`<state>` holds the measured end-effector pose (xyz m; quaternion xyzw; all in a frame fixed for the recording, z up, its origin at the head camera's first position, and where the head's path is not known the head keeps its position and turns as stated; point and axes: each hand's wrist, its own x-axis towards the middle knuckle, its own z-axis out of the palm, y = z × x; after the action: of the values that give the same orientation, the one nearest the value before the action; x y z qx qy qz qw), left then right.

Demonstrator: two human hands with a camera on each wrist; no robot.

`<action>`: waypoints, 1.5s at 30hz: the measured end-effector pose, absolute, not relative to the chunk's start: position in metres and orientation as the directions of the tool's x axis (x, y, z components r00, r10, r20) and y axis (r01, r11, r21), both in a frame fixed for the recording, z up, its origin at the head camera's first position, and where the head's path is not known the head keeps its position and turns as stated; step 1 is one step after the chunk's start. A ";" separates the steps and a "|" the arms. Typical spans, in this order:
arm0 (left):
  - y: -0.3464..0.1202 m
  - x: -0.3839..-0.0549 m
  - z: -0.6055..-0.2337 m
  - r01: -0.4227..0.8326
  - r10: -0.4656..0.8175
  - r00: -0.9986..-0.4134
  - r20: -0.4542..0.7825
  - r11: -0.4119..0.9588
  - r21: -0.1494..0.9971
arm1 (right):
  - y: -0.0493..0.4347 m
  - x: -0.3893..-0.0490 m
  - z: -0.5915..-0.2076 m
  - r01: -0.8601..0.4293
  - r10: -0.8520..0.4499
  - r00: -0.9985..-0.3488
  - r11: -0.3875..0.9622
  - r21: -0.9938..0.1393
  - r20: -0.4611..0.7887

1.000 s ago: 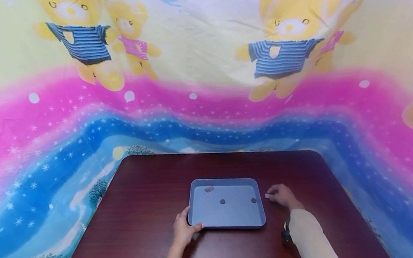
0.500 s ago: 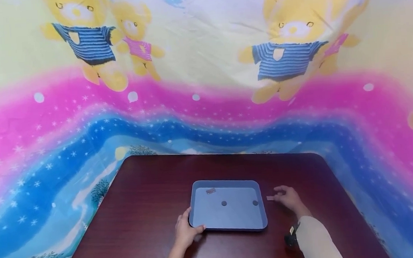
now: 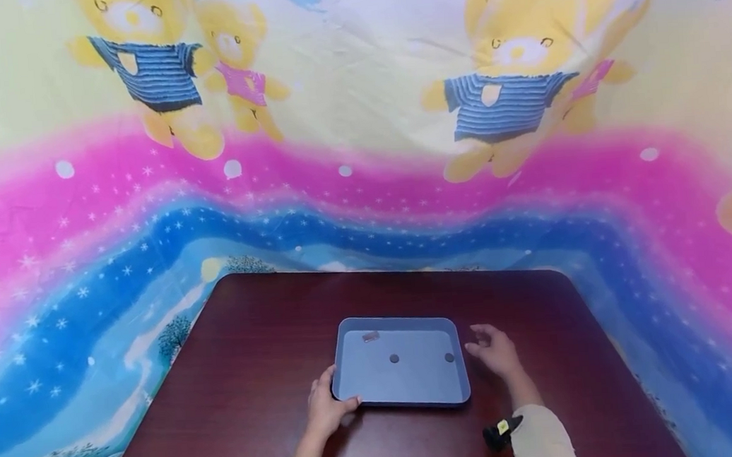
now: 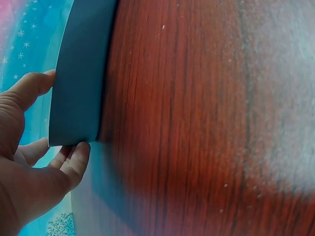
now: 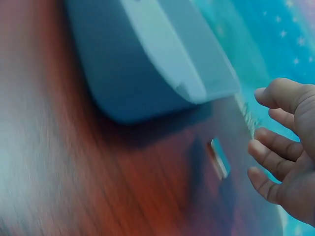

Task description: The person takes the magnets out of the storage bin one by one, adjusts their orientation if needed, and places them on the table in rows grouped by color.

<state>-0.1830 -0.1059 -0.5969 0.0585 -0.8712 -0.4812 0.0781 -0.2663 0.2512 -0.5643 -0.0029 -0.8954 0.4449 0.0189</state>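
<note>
A shallow blue-grey tray lies on the table. My left hand grips its near left corner, thumb along the front wall and fingers at the left side; the left wrist view shows the fingertips against the tray wall. To the right of the tray my right hand is spread, its fingers loosely bent around nothing. A small, flat rectangular piece shows just off those fingertips in the right wrist view, between hand and tray; its kind is unclear from the blur. The head view does not show this piece.
Inside the tray are a small rectangular piece near the back left, a dark round disc at the middle and another disc by the right wall. A dark red wooden table surrounds it. A bear-print curtain hangs behind.
My right hand has let go of the small rectangular piece it was pinching, and its fingers have spread. The left hand stays on the tray corner. The tray has kept its place.
</note>
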 end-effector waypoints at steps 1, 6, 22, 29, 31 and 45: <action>-0.107 -0.184 -0.596 -0.020 -0.174 -0.981 0.085 0.530 0.848 | 0.248 -0.267 -0.562 -0.018 0.015 -0.999 0.600 -0.800 0.034; -0.109 -0.189 -0.592 -0.014 -0.150 -0.985 0.081 0.543 0.839 | 0.237 -0.276 -0.550 -0.050 -0.035 -0.999 0.591 -0.805 0.036; -0.108 -0.184 -0.598 -0.032 -0.176 -0.982 0.073 0.530 0.847 | 0.189 -0.290 -0.540 -0.166 -0.298 -0.954 0.474 -0.865 0.020; -0.111 -0.186 -0.598 -0.032 -0.170 -0.983 0.071 0.536 0.843 | 0.168 -0.298 -0.548 -0.216 -0.385 -0.922 0.429 -0.877 0.039; -0.111 -0.187 -0.598 -0.028 -0.169 -0.983 0.074 0.533 0.846 | 0.163 -0.300 -0.551 -0.213 -0.387 -0.921 0.430 -0.877 0.034; -0.108 -0.184 -0.601 -0.023 -0.193 -0.977 0.091 0.520 0.854 | 0.118 -0.311 -0.572 -0.240 -0.424 -0.905 0.523 -0.818 -0.006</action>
<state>-0.1840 -0.1080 -0.6006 0.0621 -0.8675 -0.4857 0.0873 -0.3108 0.1182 -0.5724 0.1917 -0.8667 0.4490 -0.1026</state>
